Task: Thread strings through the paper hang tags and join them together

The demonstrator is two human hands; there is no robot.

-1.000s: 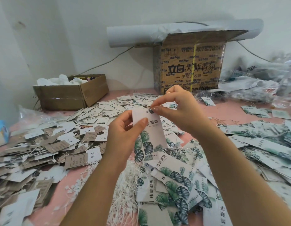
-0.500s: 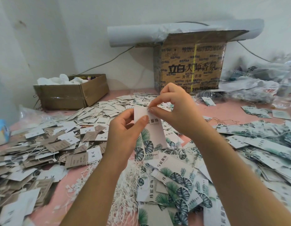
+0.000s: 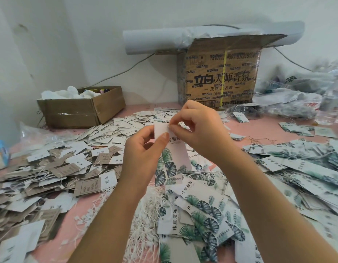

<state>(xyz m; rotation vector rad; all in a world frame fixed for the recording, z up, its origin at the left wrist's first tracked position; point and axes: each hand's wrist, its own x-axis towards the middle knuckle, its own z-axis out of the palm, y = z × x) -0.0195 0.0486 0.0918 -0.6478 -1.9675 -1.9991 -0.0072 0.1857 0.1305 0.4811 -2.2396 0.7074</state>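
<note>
my left hand (image 3: 139,154) pinches the tag (image 3: 175,156) near upright, long axis vertical; my right hand (image 3: 198,133) pinches its top edge just above (string too small to see)

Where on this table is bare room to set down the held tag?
Bare pink table shows in front of the printed carton, left of the far leaf tags. A second bare patch lies between the brown tag heap and the white strings. Everywhere else tags crowd the surface.
</note>
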